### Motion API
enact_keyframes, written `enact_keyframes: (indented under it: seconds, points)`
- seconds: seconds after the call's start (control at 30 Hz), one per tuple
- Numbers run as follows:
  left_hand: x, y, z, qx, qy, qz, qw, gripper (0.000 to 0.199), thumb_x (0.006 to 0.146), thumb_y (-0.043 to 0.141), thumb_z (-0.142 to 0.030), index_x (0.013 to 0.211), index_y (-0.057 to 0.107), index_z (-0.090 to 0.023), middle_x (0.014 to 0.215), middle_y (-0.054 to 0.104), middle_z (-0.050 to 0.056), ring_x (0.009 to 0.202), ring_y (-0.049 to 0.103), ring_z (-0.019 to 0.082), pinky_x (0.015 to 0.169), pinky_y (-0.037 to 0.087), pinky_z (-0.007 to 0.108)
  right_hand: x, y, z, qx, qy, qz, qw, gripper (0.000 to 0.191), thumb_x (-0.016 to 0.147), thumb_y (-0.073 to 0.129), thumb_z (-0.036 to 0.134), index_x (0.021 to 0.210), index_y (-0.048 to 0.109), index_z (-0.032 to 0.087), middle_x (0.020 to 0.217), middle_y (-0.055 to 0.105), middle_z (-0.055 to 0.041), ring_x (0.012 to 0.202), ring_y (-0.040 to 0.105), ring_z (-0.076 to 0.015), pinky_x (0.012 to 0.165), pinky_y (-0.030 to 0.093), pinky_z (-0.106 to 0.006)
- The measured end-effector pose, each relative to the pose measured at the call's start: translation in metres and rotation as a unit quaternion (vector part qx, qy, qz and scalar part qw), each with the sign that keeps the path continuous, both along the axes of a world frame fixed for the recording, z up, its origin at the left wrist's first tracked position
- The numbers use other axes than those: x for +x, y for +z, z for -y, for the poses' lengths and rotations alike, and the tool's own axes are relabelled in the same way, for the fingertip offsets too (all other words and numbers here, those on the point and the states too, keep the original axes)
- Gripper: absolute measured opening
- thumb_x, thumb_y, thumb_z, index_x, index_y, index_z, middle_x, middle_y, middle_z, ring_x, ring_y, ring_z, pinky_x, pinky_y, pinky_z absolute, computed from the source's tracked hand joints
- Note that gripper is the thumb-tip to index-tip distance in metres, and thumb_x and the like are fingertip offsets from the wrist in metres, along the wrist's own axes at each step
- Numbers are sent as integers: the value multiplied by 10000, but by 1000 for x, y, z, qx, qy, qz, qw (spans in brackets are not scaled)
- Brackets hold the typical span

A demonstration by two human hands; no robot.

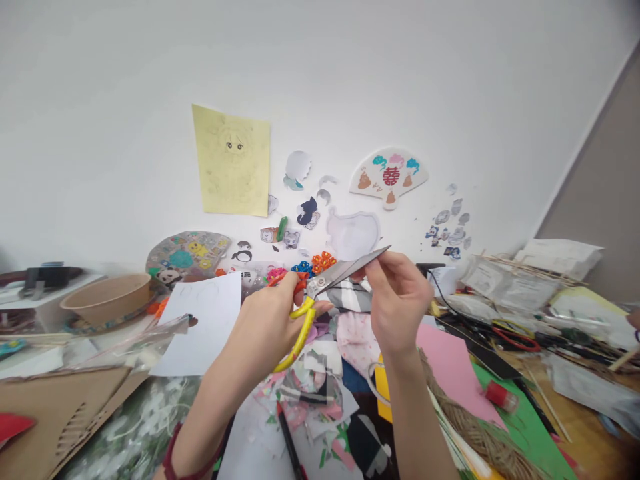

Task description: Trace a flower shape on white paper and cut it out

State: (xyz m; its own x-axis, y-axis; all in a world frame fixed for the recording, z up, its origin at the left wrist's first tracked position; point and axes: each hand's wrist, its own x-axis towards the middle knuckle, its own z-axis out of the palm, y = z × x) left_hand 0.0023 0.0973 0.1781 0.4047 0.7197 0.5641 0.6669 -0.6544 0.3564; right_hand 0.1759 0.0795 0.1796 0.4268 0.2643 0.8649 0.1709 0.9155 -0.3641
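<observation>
In the head view, the left hand (273,307) grips the scissors (317,287) at frame centre. The right hand (400,293) bunches beside the blades, pinching what, if anything, I cannot tell; a slipping blade could nick it.

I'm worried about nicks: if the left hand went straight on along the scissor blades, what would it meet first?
Probably the right hand, close by the blades of the scissors; exact depth is unclear.

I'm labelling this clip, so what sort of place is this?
Likely a craft workspace, judging by the scissors, the cut paper scraps and the yellow drawing sheet on the wall.
</observation>
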Motion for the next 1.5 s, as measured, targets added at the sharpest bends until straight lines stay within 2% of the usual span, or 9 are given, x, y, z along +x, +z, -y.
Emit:
enact_keyframes:
  seconds: [0.27, 0.6, 0.77, 1.0, 1.2, 1.4, 1.5]
  points:
    - [-2, 1, 2, -10, -10, 11, 1000, 376, 943, 500, -547, 765, 325, -265, 593, 507, -39, 543, 526, 208, 562, 278, 280, -4, 1, 2, -17, -33, -8, 999, 44, 867, 732, 219, 838, 728, 186, 674, 713, 13, 587, 676, -129, 585, 576, -258]
    - [-1, 1, 2, -12, -16, 18, 1000, 396, 946, 472, -583, 755, 338, -263, 575, 528, -33, 545, 555, 213, 555, 288, 280, -8, 0, 2, -13, -32, -23, 999, 41, 865, 729, 213, 834, 711, 192, 675, 709, 16, 589, 682, -131, 583, 576, -259]
    - [-2, 0, 3, -5, -12, 14, 1000, 411, 946, 461, -606, 753, 330, -267, 559, 521, -31, 529, 520, 214, 552, 280, 281, -8, -1, 2, -22, -42, -27, 999, 67, 861, 732, 236, 825, 701, 189, 667, 703, 10, 584, 675, -138, 573, 571, -270]
    - [-2, 2, 3, -13, -17, 13, 1000, 408, 952, 440, -603, 754, 319, -267, 564, 517, -36, 516, 491, 201, 557, 279, 279, -9, -1, 1, -11, -28, -26, 999, 45, 864, 728, 212, 830, 705, 192, 671, 706, 19, 581, 678, -128, 577, 567, -259]
    - [-2, 2, 2, -10, -9, 18, 1000, 381, 932, 510, -543, 746, 325, -267, 559, 497, -43, 523, 512, 202, 550, 278, 277, -8, 0, 2, -24, -34, -20, 999, 60, 863, 729, 232, 829, 701, 191, 673, 709, 13, 588, 685, -140, 586, 580, -276]
    - [-4, 3, -1, -4, 14, 32, 999, 426, 908, 529, -586, 733, 308, -267, 578, 474, -43, 543, 518, 203, 547, 278, 273, 5, 4, 2, -6, -21, -36, 999, 94, 830, 765, 256, 828, 697, 192, 748, 712, 2, 614, 675, -128, 608, 583, -274]
    - [-4, 4, -2, -4, 25, 35, 999, 432, 908, 503, -606, 732, 302, -266, 589, 461, -43, 539, 482, 193, 553, 276, 275, 11, 7, 4, -1, 9, -29, 1000, 80, 848, 749, 248, 815, 708, 188, 760, 708, -3, 618, 659, -117, 596, 565, -260]
